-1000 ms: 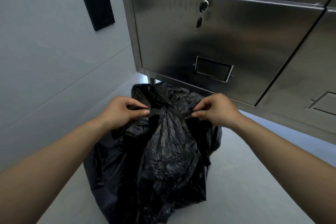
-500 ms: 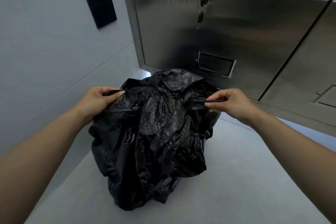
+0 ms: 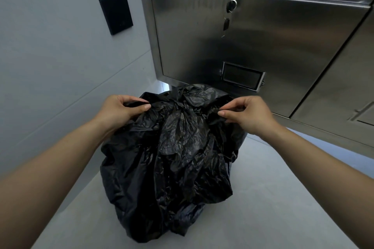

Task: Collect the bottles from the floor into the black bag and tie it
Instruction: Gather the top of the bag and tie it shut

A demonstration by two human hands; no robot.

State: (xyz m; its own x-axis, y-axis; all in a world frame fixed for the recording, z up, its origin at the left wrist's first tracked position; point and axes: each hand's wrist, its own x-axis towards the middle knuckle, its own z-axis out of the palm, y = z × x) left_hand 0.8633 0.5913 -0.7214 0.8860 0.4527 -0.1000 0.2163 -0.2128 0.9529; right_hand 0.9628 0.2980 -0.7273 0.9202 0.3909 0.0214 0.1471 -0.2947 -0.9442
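A full, crumpled black bag (image 3: 172, 168) stands on the grey floor in the middle of the view. My left hand (image 3: 119, 109) pinches the plastic at the bag's upper left edge. My right hand (image 3: 249, 113) pinches the plastic at its upper right edge. Loose folds of the bag's top bunch up between the two hands. No bottles are visible; whatever the bag holds is hidden by the plastic.
A stainless steel cabinet (image 3: 273, 42) with a keyed lock (image 3: 231, 5) and a label holder (image 3: 242, 76) rises just behind the bag. A grey wall with a black plate (image 3: 116, 13) stands on the left. Grey floor (image 3: 273, 208) extends to the right.
Both hands moved apart from the bag's centre to its upper edges, then drew slightly inward again, still pinching the plastic. The bag's top spread wider and the view shifted downward.
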